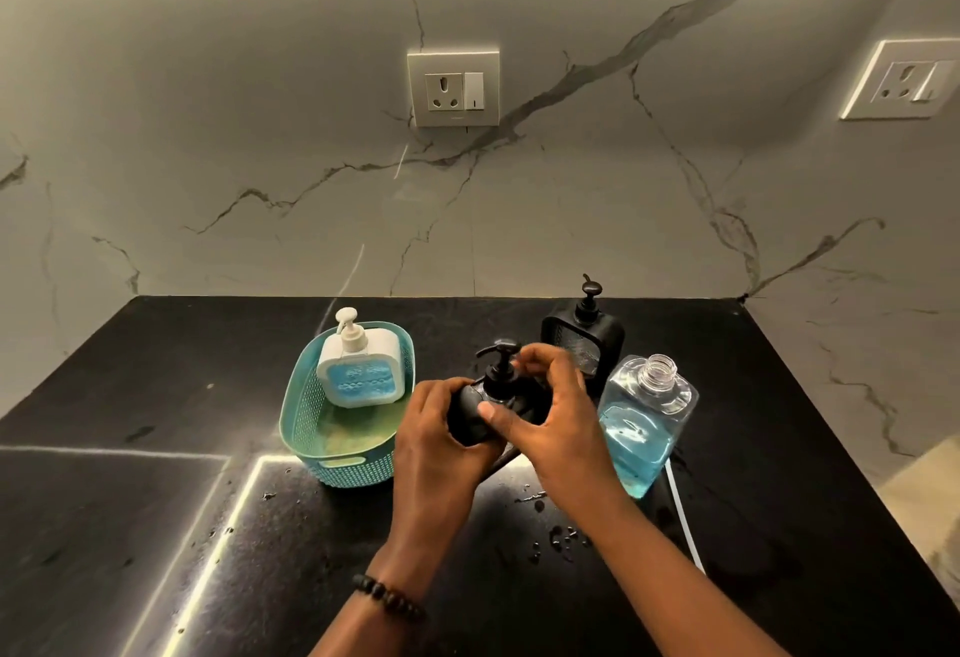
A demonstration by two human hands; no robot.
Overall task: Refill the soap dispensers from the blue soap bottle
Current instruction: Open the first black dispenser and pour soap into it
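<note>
Dispenser [491, 399] black; basket [311, 427] teal, perforated; bottle [641, 427] clear, blue soap; counter [156, 526] black; wall [260, 110] grey-veined marble.

The left hand [441, 427] and the right hand [558, 412] cover most of the black dispenser [475, 414], so its body shape and its soap level cannot be seen. The second black dispenser [582, 339], nearer the counter's back edge, is hidden at its lower part behind the right hand. The white dispenser [358, 368] has its base hidden inside the teal basket [311, 427]. The socket [904, 82] on the wall is cut by the right edge. Both forearms leave at the bottom edge. The white tube [685, 521] near the counter's right edge is too thin to identify.
</note>
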